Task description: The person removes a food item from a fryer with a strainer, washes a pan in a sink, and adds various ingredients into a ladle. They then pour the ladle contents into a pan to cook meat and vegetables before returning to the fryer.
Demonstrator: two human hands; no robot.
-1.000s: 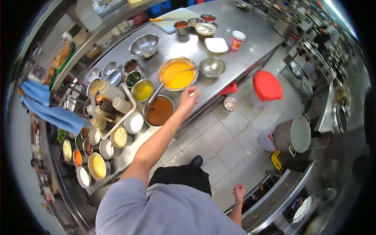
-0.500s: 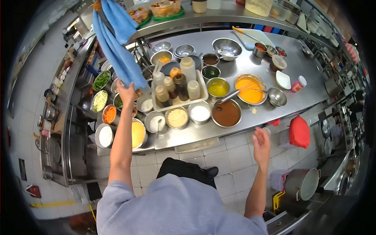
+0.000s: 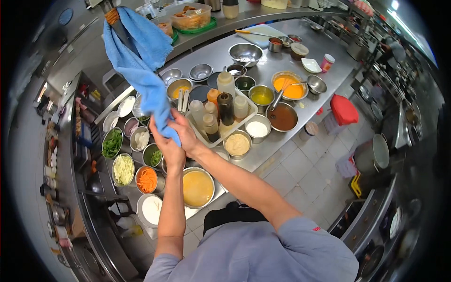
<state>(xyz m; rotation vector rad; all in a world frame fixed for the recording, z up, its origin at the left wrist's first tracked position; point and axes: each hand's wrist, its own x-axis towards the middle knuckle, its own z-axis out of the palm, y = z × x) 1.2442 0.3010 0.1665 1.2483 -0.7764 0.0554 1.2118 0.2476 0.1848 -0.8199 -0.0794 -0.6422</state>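
Observation:
A blue towel (image 3: 141, 70) hangs from a post above the counter's left end, its lower end bunched between my hands. My left hand (image 3: 166, 146) is wrapped round the towel from the left. From the other side my right hand (image 3: 184, 135) presses on the same cloth, fingers closed against it. Just right of the hands stands a white tub (image 3: 251, 113) of squeeze bottles, one of them dark (image 3: 226, 109). Below and left sit bowls of shredded carrot (image 3: 147, 180), shredded cabbage (image 3: 123, 169) and chopped greens (image 3: 112, 143).
On the steel counter (image 3: 206, 47) stand a bowl of orange sauce (image 3: 293, 89), a pan of brown sauce (image 3: 283, 117) and a large bowl of yellow liquid (image 3: 197, 188). A shelf with food tubs (image 3: 190, 18) runs along the back. A red-covered bin (image 3: 344, 110) stands on the floor at right.
My right hand has come from the open space at right over to the towel and now grips it. My left hand has stayed on the towel. The view has turned left.

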